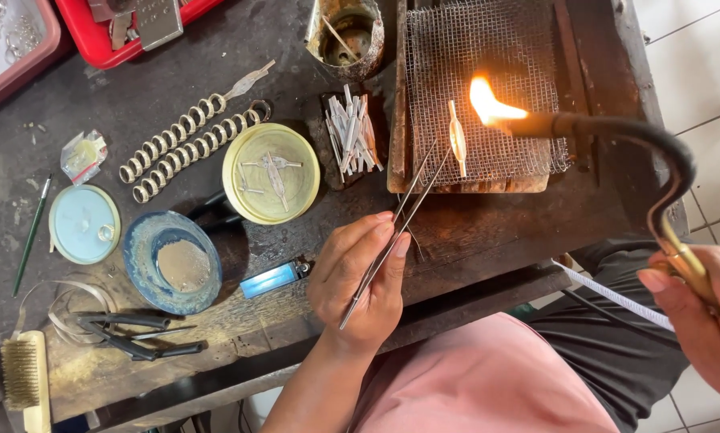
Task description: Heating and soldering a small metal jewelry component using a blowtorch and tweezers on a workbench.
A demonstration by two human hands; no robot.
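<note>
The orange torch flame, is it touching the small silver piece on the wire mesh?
No, the orange torch flame burns just right of the small silver piece.

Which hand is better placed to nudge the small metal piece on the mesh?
Probably the left hand. It holds the tweezers, whose tips end just beside the small metal piece on the wire mesh. The right hand is far off at the edge, gripping the torch.

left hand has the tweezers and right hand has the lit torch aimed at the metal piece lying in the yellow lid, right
Not quite. In the head view the metal piece under the torch flame lies on the wire mesh, not in the yellow lid. Left hand holds tweezers; right hand holds the torch.
</note>
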